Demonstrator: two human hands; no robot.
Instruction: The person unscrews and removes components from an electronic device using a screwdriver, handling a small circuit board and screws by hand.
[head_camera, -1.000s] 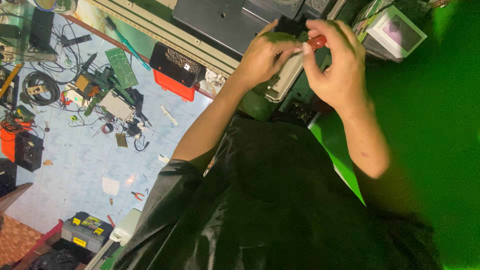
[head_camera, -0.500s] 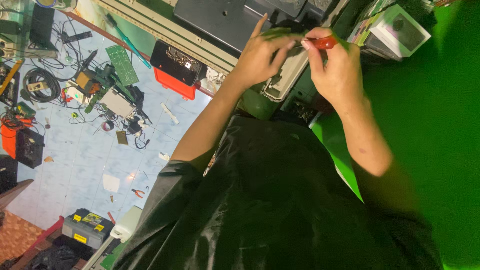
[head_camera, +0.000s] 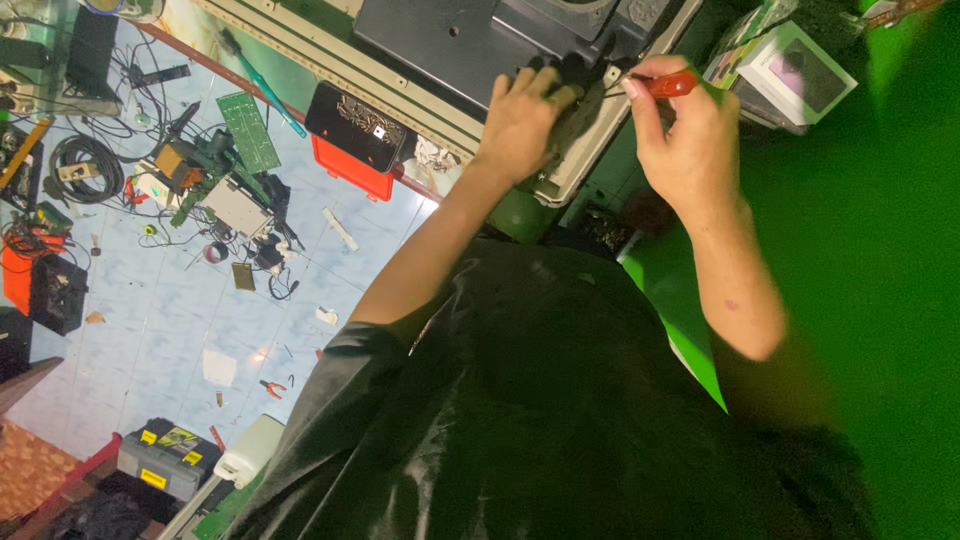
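**Screwdriver at the corner of an opened case**

Head camera: We look down over a black shirt (head_camera: 560, 420) at two bare arms reaching to a workbench. Our left hand (head_camera: 525, 120) lies palm-down on a dark part (head_camera: 585, 110) at the corner of a pale grey case (head_camera: 575, 170), its fingers (head_camera: 540, 80) pressed together and curled over the top edge, holding it flat. Our right hand (head_camera: 690, 130) pinches the red handle of a small screwdriver (head_camera: 668, 84) between thumb and forefinger, the other fingers folded loosely behind; the thin shaft points left toward the dark part, and its tip sits just beside the left fingertips. We cannot tell whether the tip is seated in a screw, since the spot is small and shadowed.

We judge the step in hand to be working a fastener on that part while the left hand steadies it. The next move, as we read it, calls for keeping the shaft in line with the fastener and the left hand firm, so the tip does not slip toward the fingers.

Well apart on the tiled floor (head_camera: 200, 300) lie a green circuit board (head_camera: 250, 130), a red-and-black box (head_camera: 355, 140), coiled cables (head_camera: 75, 165) and a grey toolbox (head_camera: 170, 455). A small white-edged box (head_camera: 790, 75) sits near the right hand.
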